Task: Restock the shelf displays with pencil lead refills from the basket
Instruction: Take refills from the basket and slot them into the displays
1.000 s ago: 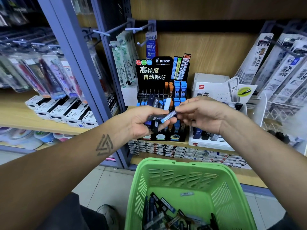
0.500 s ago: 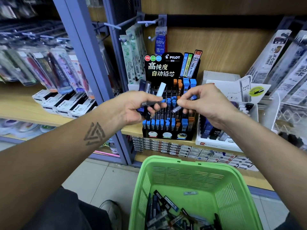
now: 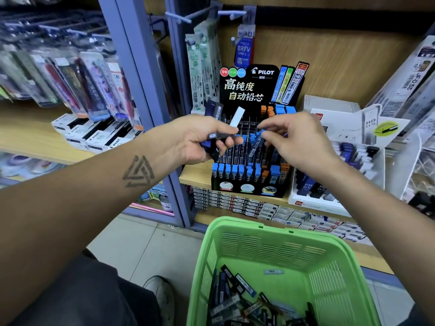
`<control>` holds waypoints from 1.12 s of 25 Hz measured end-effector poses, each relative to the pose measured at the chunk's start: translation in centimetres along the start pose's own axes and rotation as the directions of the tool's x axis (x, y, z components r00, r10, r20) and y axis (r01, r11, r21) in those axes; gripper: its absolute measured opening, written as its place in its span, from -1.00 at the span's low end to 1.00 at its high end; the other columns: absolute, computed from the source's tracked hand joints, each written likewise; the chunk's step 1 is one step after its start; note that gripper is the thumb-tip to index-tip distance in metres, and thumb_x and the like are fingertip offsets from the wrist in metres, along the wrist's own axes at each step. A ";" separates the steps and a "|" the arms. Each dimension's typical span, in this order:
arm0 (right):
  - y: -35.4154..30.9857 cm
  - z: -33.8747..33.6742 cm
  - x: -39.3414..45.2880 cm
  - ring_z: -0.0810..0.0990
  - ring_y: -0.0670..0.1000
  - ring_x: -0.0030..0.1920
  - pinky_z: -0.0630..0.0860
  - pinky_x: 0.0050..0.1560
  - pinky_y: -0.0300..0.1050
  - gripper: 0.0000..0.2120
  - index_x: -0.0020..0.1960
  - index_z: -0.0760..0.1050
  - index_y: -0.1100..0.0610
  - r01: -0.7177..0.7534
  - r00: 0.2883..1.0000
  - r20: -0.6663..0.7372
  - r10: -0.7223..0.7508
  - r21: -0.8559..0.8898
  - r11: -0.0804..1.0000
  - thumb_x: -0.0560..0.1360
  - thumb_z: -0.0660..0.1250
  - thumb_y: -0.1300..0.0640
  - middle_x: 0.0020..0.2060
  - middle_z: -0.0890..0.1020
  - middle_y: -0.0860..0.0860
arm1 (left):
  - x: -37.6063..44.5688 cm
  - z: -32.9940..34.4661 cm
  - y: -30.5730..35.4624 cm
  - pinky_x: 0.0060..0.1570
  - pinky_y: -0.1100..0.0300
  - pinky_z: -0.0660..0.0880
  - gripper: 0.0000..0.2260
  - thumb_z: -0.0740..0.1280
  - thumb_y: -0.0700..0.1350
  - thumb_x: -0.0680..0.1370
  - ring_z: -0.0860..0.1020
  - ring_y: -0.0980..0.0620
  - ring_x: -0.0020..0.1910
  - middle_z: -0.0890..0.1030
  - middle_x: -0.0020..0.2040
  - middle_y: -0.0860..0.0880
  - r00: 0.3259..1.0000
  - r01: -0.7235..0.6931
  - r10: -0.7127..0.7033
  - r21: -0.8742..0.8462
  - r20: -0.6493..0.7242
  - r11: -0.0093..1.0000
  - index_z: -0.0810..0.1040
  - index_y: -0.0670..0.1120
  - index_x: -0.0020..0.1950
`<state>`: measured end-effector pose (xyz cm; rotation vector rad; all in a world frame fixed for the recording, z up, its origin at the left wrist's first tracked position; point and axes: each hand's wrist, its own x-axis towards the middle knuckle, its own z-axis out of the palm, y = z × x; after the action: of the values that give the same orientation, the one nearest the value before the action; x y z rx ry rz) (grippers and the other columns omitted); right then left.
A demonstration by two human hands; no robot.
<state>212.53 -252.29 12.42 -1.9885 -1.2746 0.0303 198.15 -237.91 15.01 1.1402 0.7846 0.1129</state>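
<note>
The person stands facing a wooden shelf (image 3: 195, 177), both forearms stretched out over a bright green slotted plastic basket (image 3: 270, 245) that sits low in front of them. In the bottom of the basket lies a loose heap of slim dark pencil lead refill cases (image 3: 237, 300), some with blue or orange ends, piled across one another.

The left hand (image 3: 195, 140) is curled round a small bunch of these refill cases (image 3: 217, 137); a white-capped one and a dark one stick up above the thumb, and a blue end shows below the fingers. The right hand (image 3: 296, 142) is just beside it, a little apart, its fingers bent down over the display, and a single slim dark refill case with a blue cap (image 3: 255, 144) leans tilted under the fingertips. The thumb is hidden, so I cannot tell whether the hand pinches it or only touches it.

That display is a black tiered Pilot stand with a printed header card (image 3: 249, 83), standing on the shelf, its slots filled with upright blue-capped and orange-capped cases. Just to its right sits a white cardboard display tray of dark blue cases (image 3: 313, 203). Rows of small white boxes (image 3: 259, 208) lie along the shelf below. Hanging packets (image 3: 204, 67) dangle from pegs to the left of the stand.
</note>
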 end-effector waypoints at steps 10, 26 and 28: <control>0.7 3.3 -0.5 0.61 0.15 0.03 0.56 -0.05 0.01 -0.85 0.11 0.64 -0.04 0.155 0.976 0.207 -0.070 -0.432 0.888 0.56 0.38 0.08 -0.04 0.70 0.02 | 0.6 -0.4 -0.5 -0.55 0.39 0.36 -0.96 0.34 -0.31 0.58 0.48 0.13 -0.49 0.67 -0.22 -0.19 0.999 0.014 -0.013 0.022 -0.036 1.000 0.53 -0.27 0.00; -0.9 -1.3 -0.8 0.64 0.01 -0.11 0.52 -0.19 -0.12 -0.74 0.17 0.59 0.16 -0.401 0.916 0.286 0.282 0.619 0.675 0.52 0.33 0.35 -0.10 0.71 0.06 | -0.4 2.3 -2.3 -0.55 0.35 0.36 -0.81 0.39 -0.34 0.53 0.49 0.06 -0.48 0.66 -0.10 -0.32 0.989 -0.060 0.045 0.106 0.141 0.993 0.57 -0.30 0.14; -0.6 -2.6 -1.7 0.64 0.02 -0.03 0.54 -0.01 -0.06 -0.80 0.14 0.62 0.19 -0.395 0.918 0.306 0.251 0.685 0.612 0.55 0.39 0.15 -0.03 0.70 0.16 | -0.8 4.0 -2.8 -0.55 0.34 0.34 -0.89 0.38 -0.35 0.53 0.48 0.05 -0.50 0.65 -0.15 -0.31 0.982 -0.069 0.045 0.125 0.185 0.990 0.57 -0.23 0.03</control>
<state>212.25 -255.04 14.05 -1.4625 -0.7736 0.8093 199.10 -242.61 13.78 1.2791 0.6040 0.0046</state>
